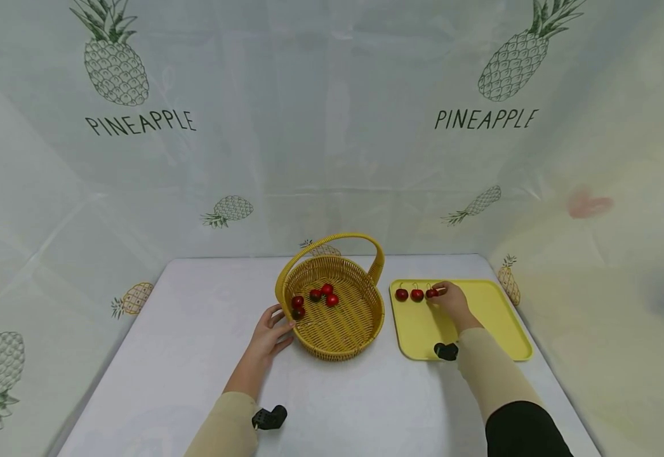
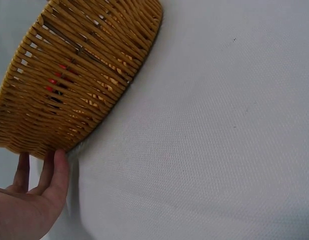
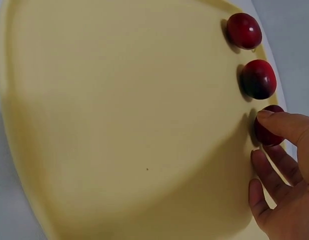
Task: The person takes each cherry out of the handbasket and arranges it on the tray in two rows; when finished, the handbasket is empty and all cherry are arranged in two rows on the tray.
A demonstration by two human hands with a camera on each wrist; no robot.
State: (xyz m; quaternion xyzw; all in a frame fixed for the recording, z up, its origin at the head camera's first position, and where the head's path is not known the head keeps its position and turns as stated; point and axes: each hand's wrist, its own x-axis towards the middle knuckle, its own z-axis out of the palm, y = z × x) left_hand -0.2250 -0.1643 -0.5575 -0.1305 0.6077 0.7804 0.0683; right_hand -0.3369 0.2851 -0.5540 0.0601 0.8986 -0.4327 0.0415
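Note:
My left hand (image 1: 268, 331) holds the left side of a round yellow wicker basket (image 1: 340, 343), thumb at the rim and fingers against the outer wall. In the left wrist view, the fingertips (image 2: 59, 156) touch the woven wall low down. Several red cherries (image 1: 332, 300) lie inside the basket, towards its left and back. Over a yellow tray (image 1: 492, 317), my right hand (image 1: 452, 301) pinches a dark red cherry (image 3: 267, 134) between thumb and fingers, at the tray's far edge. Two more cherries (image 3: 258, 80) sit in a row beside it, partly in shadow.
The basket's arched handle (image 1: 338, 237) stands up over its back. White cloth covers the table (image 1: 195, 330), and pineapple-printed sheets (image 1: 309, 158) hang close behind and at both sides. A black device (image 1: 269, 417) is at my left wrist, another (image 1: 445, 351) at the right.

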